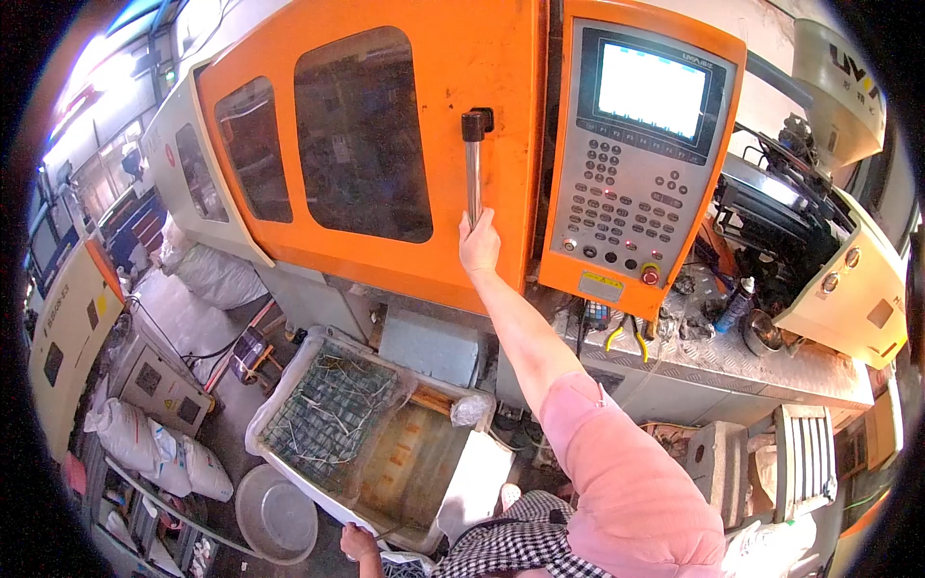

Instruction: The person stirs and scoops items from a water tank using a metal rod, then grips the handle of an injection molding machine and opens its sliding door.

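Observation:
My right hand [479, 243] is wrapped around the lower end of the upright metal door handle [473, 173] on an orange machine door [462, 72]. The door is shut against the frame beside the control panel, as far as I can see. Low at the bottom edge, my left hand [360, 542] has its fingers curled, and what they hold, if anything, is too small to make out. Near it stands a white tub [472, 482] with murky water and a dark mesh crate [332, 405] holding thin pale strips.
A control panel [626, 154] with a lit screen stands right of the door. Yellow-handled pliers [628, 337] hang under it; a spray can [735, 306] is on the metal ledge. At lower left are a round basin [277, 515] and white sacks [145, 438]. Slatted crates [805, 462] stand at right.

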Tool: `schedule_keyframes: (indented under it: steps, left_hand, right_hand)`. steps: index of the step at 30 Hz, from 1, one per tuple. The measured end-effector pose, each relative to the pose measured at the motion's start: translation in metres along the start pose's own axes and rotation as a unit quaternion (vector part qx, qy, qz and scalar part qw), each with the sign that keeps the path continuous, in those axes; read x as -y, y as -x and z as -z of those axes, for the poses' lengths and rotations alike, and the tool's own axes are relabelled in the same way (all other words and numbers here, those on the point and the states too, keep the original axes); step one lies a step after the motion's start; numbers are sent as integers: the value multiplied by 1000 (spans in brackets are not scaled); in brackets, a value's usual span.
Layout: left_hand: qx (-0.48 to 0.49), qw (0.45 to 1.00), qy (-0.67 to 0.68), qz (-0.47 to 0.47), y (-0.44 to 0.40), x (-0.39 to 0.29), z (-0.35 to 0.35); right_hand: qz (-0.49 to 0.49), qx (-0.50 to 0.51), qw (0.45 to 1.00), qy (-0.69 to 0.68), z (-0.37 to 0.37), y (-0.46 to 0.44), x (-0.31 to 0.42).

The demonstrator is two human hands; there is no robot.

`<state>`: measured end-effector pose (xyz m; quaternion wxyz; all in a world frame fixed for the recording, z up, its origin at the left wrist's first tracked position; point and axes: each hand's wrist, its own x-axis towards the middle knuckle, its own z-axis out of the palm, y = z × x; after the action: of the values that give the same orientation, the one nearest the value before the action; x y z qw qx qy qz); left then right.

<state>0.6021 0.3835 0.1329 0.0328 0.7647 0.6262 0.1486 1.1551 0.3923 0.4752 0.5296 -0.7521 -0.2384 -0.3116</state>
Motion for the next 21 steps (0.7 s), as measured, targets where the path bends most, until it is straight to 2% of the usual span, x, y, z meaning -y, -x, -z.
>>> schedule_keyframes:
  steps: [21]
  left_hand:
    - [2, 1000, 12, -2, 9, -2, 0]
  right_hand:
    - [-1, 8, 1000, 6, 0, 0, -2]
